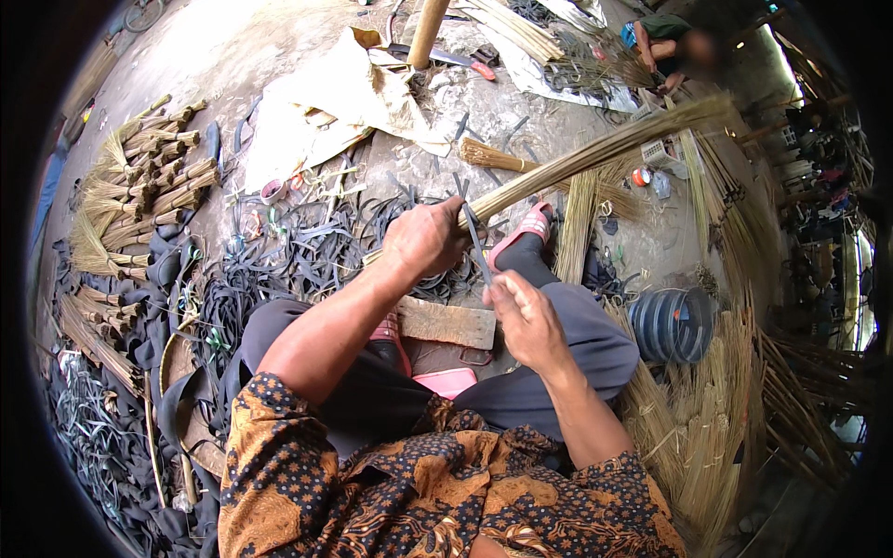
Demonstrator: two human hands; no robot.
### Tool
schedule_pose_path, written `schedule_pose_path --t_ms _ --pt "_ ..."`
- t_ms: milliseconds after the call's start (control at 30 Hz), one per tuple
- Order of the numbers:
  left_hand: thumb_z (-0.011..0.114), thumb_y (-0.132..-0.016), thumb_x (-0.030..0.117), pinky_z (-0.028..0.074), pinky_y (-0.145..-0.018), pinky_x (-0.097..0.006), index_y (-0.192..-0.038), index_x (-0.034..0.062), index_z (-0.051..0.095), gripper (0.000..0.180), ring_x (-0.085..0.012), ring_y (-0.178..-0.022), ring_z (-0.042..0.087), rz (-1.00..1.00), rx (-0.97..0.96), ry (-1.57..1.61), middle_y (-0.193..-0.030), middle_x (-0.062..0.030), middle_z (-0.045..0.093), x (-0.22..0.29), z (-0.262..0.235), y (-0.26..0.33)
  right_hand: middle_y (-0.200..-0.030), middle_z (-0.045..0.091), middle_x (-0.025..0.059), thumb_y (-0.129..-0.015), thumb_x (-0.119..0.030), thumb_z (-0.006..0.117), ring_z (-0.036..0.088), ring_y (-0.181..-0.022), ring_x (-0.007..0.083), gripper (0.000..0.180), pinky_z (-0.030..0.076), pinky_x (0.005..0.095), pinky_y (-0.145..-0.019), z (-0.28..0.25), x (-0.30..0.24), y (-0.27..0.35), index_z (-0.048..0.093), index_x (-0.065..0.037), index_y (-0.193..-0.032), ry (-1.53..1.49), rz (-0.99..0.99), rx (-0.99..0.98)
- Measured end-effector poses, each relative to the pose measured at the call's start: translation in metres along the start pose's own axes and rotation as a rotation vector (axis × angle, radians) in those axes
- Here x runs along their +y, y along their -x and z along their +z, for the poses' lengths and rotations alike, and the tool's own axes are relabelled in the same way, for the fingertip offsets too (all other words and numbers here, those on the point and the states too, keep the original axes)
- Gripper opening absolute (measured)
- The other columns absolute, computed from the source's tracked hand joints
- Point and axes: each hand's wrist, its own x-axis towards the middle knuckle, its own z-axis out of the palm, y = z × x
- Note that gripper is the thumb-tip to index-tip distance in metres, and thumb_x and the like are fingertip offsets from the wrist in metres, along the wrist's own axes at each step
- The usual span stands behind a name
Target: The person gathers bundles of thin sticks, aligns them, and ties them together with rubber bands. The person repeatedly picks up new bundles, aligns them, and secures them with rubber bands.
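My left hand (428, 237) is closed round a long bundle of thin, straw-coloured sticks (577, 160), which slants up to the far right across my lap. A dark rubber strip (476, 242) loops over the bundle just beyond the left fist. My right hand (526, 316) pinches the strip's near end, which looks taut between hand and bundle. Below my hands a worn wooden board (448, 324) lies between my legs. Pink sandals show on both feet.
Heaps of dark rubber strips (307, 246) spread to the left, with stacked short stick bundles (153, 177) beyond. At right stand a dark ribbed basket (672, 325) and loose sticks (688, 428). A red-handled knife (446, 58) lies far off, near a wooden post (428, 33). Another person (665, 46) sits far right.
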Motion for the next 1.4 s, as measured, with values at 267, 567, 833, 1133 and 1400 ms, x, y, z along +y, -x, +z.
schedule_pose_path --t_ms 267,567,833,1133,1400 --pt "0.071 -0.091 0.001 0.047 -0.073 -0.025 -0.114 0.0013 0.068 0.024 -0.0054 -0.08 0.053 0.254 -0.418 0.776 -0.086 0.005 0.064 0.021 -0.015 0.031 -0.087 0.073 0.0141 -0.106 -0.019 0.057 0.073 -0.079 0.0366 0.014 0.055 0.0452 -0.068 -0.046 0.044 0.004 0.062 -0.007 -0.107 0.342 -0.145 0.102" --pt "0.077 -0.097 0.036 0.044 -0.053 -0.027 -0.095 0.0095 0.066 0.029 -0.0096 -0.058 0.056 0.161 -0.986 0.82 -0.066 0.0033 0.057 0.038 -0.021 0.034 -0.098 0.071 0.0148 -0.09 -0.008 0.068 0.07 -0.091 0.0355 0.017 0.055 0.0447 -0.08 -0.053 0.009 -0.043 0.07 -0.007 -0.107 0.416 -0.648 0.071" --pt "0.073 -0.091 0.03 0.056 -0.07 -0.052 -0.108 0.0062 0.062 0.031 -0.0429 -0.082 0.072 0.181 -0.086 0.029 -0.082 -0.0201 0.072 0.02 0.002 0.02 -0.063 0.069 0.0109 -0.109 -0.026 0.052 0.067 -0.05 0.0241 0.031 0.054 0.0375 -0.052 -0.049 -0.063 -0.051 0.067 0.0 -0.107 0.071 0.119 0.023" --pt "0.065 -0.092 0.02 0.058 -0.062 -0.052 -0.11 0.0086 0.056 0.023 -0.0424 -0.077 0.073 0.215 0.143 -0.059 -0.082 -0.0208 0.071 0.005 0.016 0.015 -0.084 0.072 0.0107 -0.11 -0.033 0.057 0.066 -0.062 0.0104 0.032 0.05 0.0202 -0.054 -0.013 -0.022 -0.069 0.062 -0.001 -0.109 -0.421 0.187 -0.001" --pt "0.066 -0.094 0.02 0.059 -0.066 -0.051 -0.113 0.0077 0.055 0.025 -0.0425 -0.081 0.073 0.158 0.182 -0.172 -0.095 -0.0219 0.07 0.003 0.021 0.007 -0.078 0.054 -0.0023 -0.109 -0.019 0.058 0.047 -0.059 0.0051 0.02 0.042 0.0202 -0.055 0.001 -0.006 -0.05 0.06 -0.001 -0.119 -0.738 0.382 -0.045"
